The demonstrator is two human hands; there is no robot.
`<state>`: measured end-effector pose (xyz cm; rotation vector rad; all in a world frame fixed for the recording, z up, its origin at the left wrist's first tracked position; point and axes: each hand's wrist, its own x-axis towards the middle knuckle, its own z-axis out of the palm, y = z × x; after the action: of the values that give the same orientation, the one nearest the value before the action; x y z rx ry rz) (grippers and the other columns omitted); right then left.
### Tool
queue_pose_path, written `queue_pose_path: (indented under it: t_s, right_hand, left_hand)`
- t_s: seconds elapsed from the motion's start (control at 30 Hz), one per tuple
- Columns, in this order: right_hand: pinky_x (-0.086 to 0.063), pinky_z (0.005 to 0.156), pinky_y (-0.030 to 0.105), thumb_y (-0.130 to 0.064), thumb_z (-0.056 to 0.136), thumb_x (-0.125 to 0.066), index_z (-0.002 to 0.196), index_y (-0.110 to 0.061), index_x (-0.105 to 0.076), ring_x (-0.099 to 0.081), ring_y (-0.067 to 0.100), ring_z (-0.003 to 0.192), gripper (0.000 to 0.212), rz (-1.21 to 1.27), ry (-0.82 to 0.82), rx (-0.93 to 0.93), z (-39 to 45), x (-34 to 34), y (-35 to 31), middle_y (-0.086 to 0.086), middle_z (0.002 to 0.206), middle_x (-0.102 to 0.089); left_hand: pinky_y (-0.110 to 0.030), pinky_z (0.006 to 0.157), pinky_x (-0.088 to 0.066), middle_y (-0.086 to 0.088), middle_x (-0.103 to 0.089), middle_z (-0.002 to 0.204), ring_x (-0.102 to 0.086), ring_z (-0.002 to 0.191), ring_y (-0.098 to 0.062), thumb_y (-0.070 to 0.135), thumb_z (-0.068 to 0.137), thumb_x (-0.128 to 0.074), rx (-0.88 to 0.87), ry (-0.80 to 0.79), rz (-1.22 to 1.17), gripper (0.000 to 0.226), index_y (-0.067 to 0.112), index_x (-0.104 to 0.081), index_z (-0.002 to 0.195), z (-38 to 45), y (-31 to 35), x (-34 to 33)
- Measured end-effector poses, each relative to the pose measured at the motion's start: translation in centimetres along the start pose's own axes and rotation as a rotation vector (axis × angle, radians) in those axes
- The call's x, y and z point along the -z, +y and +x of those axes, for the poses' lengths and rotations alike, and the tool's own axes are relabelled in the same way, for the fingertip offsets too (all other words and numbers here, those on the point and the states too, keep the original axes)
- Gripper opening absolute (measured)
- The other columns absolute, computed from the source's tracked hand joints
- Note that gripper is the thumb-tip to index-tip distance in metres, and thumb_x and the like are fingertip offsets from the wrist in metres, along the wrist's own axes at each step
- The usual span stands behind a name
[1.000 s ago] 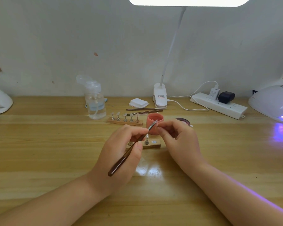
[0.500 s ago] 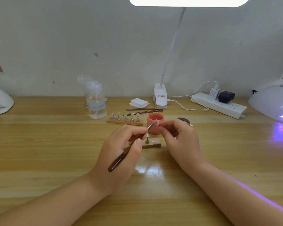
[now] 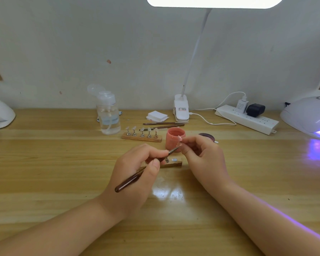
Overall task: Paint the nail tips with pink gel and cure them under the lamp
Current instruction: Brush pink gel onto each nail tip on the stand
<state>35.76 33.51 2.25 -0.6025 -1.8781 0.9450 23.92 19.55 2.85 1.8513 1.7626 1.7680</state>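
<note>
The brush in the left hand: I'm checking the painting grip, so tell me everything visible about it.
The brush is slim, with a glossy dark brown handle that looks like lacquered wood and a silvery metal ferrule near the tip. It lies tilted, butt end toward the camera and low left, tip up and to the right. The left hand pinches it near the ferrule between thumb and fingers. Its tip meets the pink nail tip pinched by the right hand, in front of the pink gel jar. The bristles are too small to make out.

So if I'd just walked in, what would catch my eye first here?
Probably the two hands at mid-table: the left hand holds a dark brush whose tip meets a small nail tip pinched by the right hand, just in front of a pink gel pot. Next, the curing lamp glowing violet at far right.
</note>
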Motion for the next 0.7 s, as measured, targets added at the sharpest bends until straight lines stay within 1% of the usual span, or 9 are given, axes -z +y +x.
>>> queue_pose_path:
  t_s: [0.07, 0.13, 0.2, 0.3, 0.4, 0.47, 0.53, 0.6, 0.7]
  right_hand:
    - [-0.051, 0.076, 0.016, -0.008, 0.086, -0.070, 0.090, -0.021, -0.070, -0.068, -0.003, 0.079, 0.014, 0.010, -0.001, -0.006, 0.01, 0.02, -0.03, -0.014, 0.077, -0.072]
    - [-0.052, 0.076, 0.017, -0.008, 0.086, -0.070, 0.089, -0.023, -0.070, -0.069, -0.002, 0.080, 0.015, 0.038, -0.006, -0.012, -0.05, -0.03, -0.13, -0.012, 0.079, -0.073]
    - [-0.052, 0.075, 0.015, -0.008, 0.085, -0.071, 0.087, -0.026, -0.069, -0.069, -0.002, 0.080, 0.018, 0.048, 0.000, -0.004, -0.08, -0.08, -0.21, -0.013, 0.080, -0.073]
    - [-0.053, 0.077, 0.017, -0.007, 0.085, -0.070, 0.091, -0.017, -0.071, -0.069, 0.000, 0.081, 0.012, 0.065, -0.012, -0.011, -0.04, -0.13, -0.23, -0.009, 0.082, -0.074]
    - [-0.053, 0.078, 0.019, -0.006, 0.085, -0.070, 0.093, -0.013, -0.071, -0.069, -0.001, 0.080, 0.011, 0.055, -0.014, -0.012, -0.04, -0.11, -0.28, -0.009, 0.080, -0.073]
    - [-0.054, 0.080, 0.022, -0.008, 0.085, -0.070, 0.093, -0.014, -0.071, -0.070, 0.002, 0.082, 0.010, 0.076, -0.019, -0.020, -0.08, -0.11, -0.37, -0.006, 0.083, -0.074]
    - [-0.055, 0.081, 0.025, -0.009, 0.085, -0.070, 0.093, -0.014, -0.071, -0.070, 0.003, 0.083, 0.009, 0.073, -0.020, -0.022, -0.11, -0.11, -0.41, -0.005, 0.085, -0.075]
    - [-0.055, 0.080, 0.025, -0.010, 0.086, -0.070, 0.093, -0.014, -0.071, -0.070, 0.003, 0.082, 0.009, 0.050, -0.021, -0.036, -0.13, -0.07, -0.37, -0.005, 0.082, -0.075]
    - [-0.053, 0.074, 0.021, -0.013, 0.086, -0.071, 0.089, -0.021, -0.070, -0.067, -0.001, 0.076, 0.008, 0.009, 0.030, -0.069, -0.01, 0.16, -0.19, -0.010, 0.076, -0.073]
  left_hand:
    - [-0.023, 0.081, -0.050, 0.010, -0.069, 0.091, -0.066, 0.093, -0.014, 0.027, 0.087, -0.044, -0.001, 0.017, -0.022, 0.027, 0.024, -0.067, 0.101, -0.14, -0.10, 0.08]
    - [-0.026, 0.083, -0.052, 0.011, -0.069, 0.095, -0.066, 0.096, -0.014, 0.030, 0.089, -0.043, 0.028, 0.037, -0.036, 0.027, 0.026, -0.066, 0.105, -0.08, -0.14, 0.05]
    - [-0.028, 0.086, -0.052, 0.014, -0.069, 0.098, -0.065, 0.100, -0.013, 0.033, 0.090, -0.043, 0.064, 0.042, -0.034, 0.028, 0.029, -0.065, 0.109, 0.05, -0.14, -0.08]
    - [-0.030, 0.085, -0.052, 0.012, -0.070, 0.095, -0.066, 0.098, -0.014, 0.033, 0.090, -0.044, 0.067, 0.022, -0.042, 0.029, 0.028, -0.066, 0.106, 0.06, -0.08, -0.13]
    - [-0.025, 0.080, -0.052, 0.009, -0.070, 0.090, -0.067, 0.092, -0.014, 0.030, 0.089, -0.043, 0.020, 0.035, -0.059, 0.029, 0.022, -0.068, 0.101, -0.09, -0.08, 0.01]
    - [-0.024, 0.081, -0.052, 0.010, -0.070, 0.093, -0.067, 0.095, -0.014, 0.031, 0.089, -0.042, 0.036, 0.047, -0.060, 0.029, 0.024, -0.066, 0.103, -0.06, -0.07, 0.01]
    - [-0.026, 0.084, -0.052, 0.012, -0.070, 0.096, -0.066, 0.098, -0.015, 0.033, 0.090, -0.042, 0.068, 0.033, -0.055, 0.029, 0.028, -0.065, 0.106, 0.04, -0.06, -0.06]
    - [-0.027, 0.084, -0.052, 0.011, -0.070, 0.095, -0.067, 0.098, -0.015, 0.033, 0.089, -0.043, 0.078, 0.010, -0.075, 0.028, 0.029, -0.066, 0.105, 0.05, 0.01, -0.06]
    - [-0.018, 0.079, -0.050, 0.008, -0.070, 0.093, -0.067, 0.094, -0.012, 0.031, 0.089, -0.043, 0.048, 0.050, -0.131, 0.027, 0.027, -0.067, 0.101, 0.07, 0.06, 0.10]
